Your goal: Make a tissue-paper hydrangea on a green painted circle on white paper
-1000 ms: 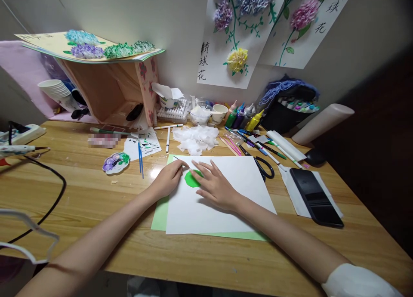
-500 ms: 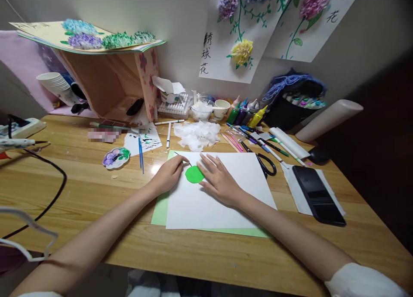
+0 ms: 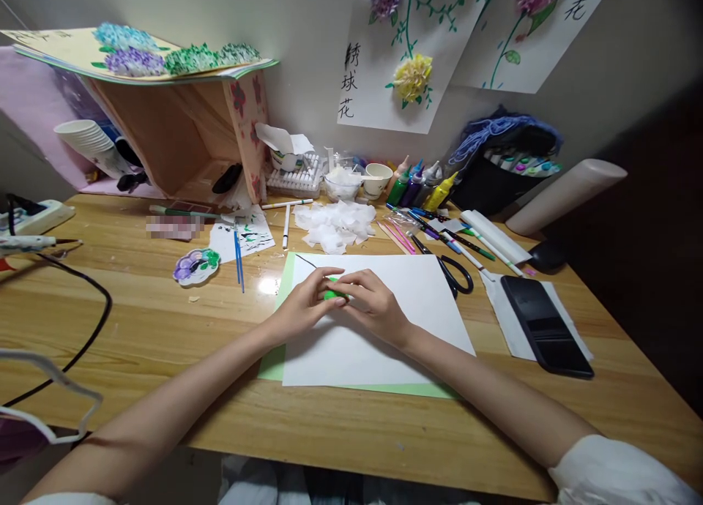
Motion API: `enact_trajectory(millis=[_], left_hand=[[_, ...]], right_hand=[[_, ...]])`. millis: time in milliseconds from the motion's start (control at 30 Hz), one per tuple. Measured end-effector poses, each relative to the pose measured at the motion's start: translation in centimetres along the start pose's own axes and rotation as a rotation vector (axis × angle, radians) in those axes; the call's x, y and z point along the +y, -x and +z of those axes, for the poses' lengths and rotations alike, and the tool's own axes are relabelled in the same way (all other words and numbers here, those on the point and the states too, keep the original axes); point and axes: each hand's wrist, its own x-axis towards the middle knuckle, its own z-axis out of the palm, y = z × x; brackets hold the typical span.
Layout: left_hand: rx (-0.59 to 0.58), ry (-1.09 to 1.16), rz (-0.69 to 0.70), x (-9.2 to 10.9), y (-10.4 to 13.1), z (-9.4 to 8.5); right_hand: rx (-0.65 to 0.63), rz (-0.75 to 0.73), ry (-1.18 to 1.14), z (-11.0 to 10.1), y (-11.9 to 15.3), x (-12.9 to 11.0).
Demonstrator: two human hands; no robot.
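Over the white paper [image 3: 417, 315], my left hand [image 3: 302, 304] and my right hand [image 3: 378, 304] meet at the fingertips. Between them is a bright green disc [image 3: 332, 294], a thin flat piece with an uneven edge, mostly covered by my fingers. Both hands are closed on it, one from each side. From beside my left fingers a thin dark stick [image 3: 305, 261] points up and left; whether it joins the disc is hidden. A sheet of light green paper [image 3: 273, 364] lies under the white one.
Black scissors [image 3: 458, 274] and a phone [image 3: 546, 326] lie to the right. Behind the paper are white tissue scraps [image 3: 335, 225], paint bottles [image 3: 420, 188] and several pens. A paint palette [image 3: 196, 268] and two blue brushes [image 3: 239, 260] lie left; a black cable [image 3: 107, 300] curves farther left.
The green disc lay flat on the paper with my right hand spread beside it. Now both hands have come together around it and cover most of it. The view has shifted slightly.
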Motion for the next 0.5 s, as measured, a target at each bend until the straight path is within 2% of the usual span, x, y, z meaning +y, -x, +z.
enact_trajectory(millis=[133,267,400,500], left_hand=[[-0.042,0.041,-0.037,0.1,0.0,0.1],[0.008,0.046,-0.005,0.4,0.1,0.5],[0.135,-0.012,0.106,1.0,0.1,0.5],[0.359,-0.098,0.135,0.8,-0.4,-1.5]], right_hand=[[0.049,0.004,-0.026,0.1,0.3,0.3],[0.062,0.012,-0.014,-0.1,0.2,0.0],[0.123,0.099,-0.094,-0.4,-0.1,-0.5],[0.258,0.280,-0.195,-0.8,-0.2,0.0]])
